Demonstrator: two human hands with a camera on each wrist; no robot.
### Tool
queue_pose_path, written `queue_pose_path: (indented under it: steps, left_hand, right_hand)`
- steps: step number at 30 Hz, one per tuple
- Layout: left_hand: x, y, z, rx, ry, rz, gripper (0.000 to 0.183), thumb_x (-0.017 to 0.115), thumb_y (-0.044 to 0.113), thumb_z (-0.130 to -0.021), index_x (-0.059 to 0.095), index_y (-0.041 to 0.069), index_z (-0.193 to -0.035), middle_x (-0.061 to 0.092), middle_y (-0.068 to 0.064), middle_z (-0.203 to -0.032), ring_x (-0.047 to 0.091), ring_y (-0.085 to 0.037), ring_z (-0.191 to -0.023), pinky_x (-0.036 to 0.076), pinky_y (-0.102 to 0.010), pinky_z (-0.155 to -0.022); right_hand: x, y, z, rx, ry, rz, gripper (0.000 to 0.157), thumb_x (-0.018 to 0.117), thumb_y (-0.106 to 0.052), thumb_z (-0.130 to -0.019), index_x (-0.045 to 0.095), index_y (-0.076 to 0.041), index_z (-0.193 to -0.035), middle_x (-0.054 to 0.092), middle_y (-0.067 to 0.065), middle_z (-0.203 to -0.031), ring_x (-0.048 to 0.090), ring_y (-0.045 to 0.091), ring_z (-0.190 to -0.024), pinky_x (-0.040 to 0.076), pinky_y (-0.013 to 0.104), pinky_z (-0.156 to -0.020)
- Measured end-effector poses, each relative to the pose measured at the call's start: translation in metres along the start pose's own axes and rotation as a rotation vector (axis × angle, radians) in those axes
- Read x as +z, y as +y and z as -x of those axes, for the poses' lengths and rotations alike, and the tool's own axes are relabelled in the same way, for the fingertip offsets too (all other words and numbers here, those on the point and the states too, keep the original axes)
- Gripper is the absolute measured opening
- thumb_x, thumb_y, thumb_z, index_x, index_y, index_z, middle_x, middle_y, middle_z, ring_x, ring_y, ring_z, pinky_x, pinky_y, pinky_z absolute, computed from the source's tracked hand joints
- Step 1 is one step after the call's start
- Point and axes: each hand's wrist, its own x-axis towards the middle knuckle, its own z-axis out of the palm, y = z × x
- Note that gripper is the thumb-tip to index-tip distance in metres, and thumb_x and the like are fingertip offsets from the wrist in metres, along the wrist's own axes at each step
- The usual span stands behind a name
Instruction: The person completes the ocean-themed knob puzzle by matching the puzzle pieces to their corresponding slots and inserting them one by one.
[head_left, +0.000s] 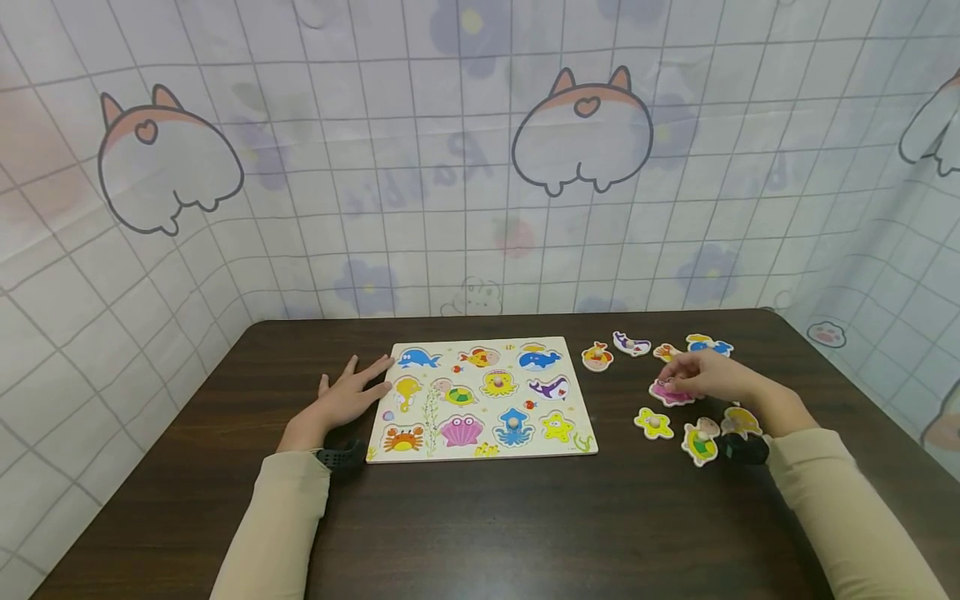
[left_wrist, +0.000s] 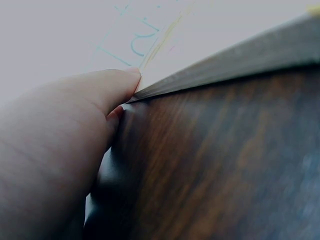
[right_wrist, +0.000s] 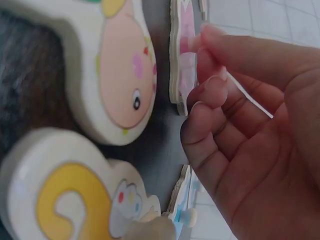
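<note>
A pale wooden puzzle board (head_left: pixel 480 400) with sea-animal pictures lies on the dark table. My left hand (head_left: pixel 348 400) is at its left side, fingers spread, fingertips touching the edge. In the left wrist view the thumb (left_wrist: pixel 112 87) lies against the board's corner. My right hand (head_left: pixel 705 377) pinches the small knob of a pink shell piece (head_left: pixel 670 392), right of the board. The shell piece (right_wrist: pixel 184 55) looks edge-on in the right wrist view. Near this hand lie a yellow starfish piece (head_left: pixel 653 423), a turtle piece (head_left: pixel 700 442) and a seahorse piece (head_left: pixel 741 421), partly hidden by the wrist.
Beyond the right hand are a fish piece (head_left: pixel 597 357), a purple whale piece (head_left: pixel 632 343), a partly covered orange piece (head_left: pixel 666 352) and a blue piece (head_left: pixel 708 345). Knobs show on the board's octopus (head_left: pixel 498 383) and squid (head_left: pixel 513 427). A patterned cloth (head_left: pixel 465 233) hangs behind.
</note>
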Motion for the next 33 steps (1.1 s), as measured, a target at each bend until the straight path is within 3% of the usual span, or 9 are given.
queue_pose_path:
  steps: [7, 16, 26, 33]
  left_hand:
    - [0.001, -0.002, -0.002, 0.002, 0.0, -0.001, 0.066, 0.046, 0.046, -0.109, 0.026, 0.017, -0.165, 0.015, -0.015, -0.17, -0.008, -0.045, -0.154, -0.016, -0.075, -0.109]
    - [0.0, -0.002, -0.001, -0.003, 0.002, -0.01, 0.065, 0.046, 0.045, -0.109, 0.026, 0.017, -0.165, 0.016, -0.015, -0.17, -0.007, -0.046, -0.154, -0.015, -0.075, -0.109]
    - [-0.002, 0.003, 0.001, 0.012, 0.005, 0.003, 0.064, 0.047, 0.042, -0.11, 0.028, 0.015, -0.164, 0.017, -0.014, -0.17, -0.006, -0.046, -0.154, -0.015, -0.075, -0.109]
    - [-0.001, 0.002, 0.001, 0.01, 0.005, 0.001, 0.064, 0.047, 0.043, -0.11, 0.027, 0.015, -0.164, 0.017, -0.014, -0.17, -0.006, -0.046, -0.154, -0.015, -0.076, -0.109]
  right_hand:
    - [0.001, -0.001, -0.001, -0.008, 0.009, 0.096, 0.019, 0.062, -0.001, -0.098, 0.065, 0.012, -0.111, 0.055, 0.0, -0.077, 0.049, 0.016, -0.066, 0.046, 0.029, -0.059]
    - [0.001, -0.001, -0.002, 0.018, 0.035, 0.136, 0.013, 0.066, -0.005, -0.099, 0.067, 0.007, -0.101, 0.06, 0.0, -0.079, 0.052, 0.017, -0.068, 0.047, 0.029, -0.059]
    - [0.004, -0.007, 0.0, -0.019, 0.067, 0.225, 0.008, 0.064, -0.003, -0.099, 0.069, 0.004, -0.098, 0.061, -0.001, -0.079, 0.052, 0.017, -0.07, 0.046, 0.03, -0.061]
    - [0.009, -0.024, -0.005, -0.053, 0.143, 0.248, 0.011, 0.068, -0.011, -0.1, 0.071, 0.0, -0.099, 0.063, -0.003, -0.079, 0.053, 0.018, -0.072, 0.046, 0.032, -0.065]
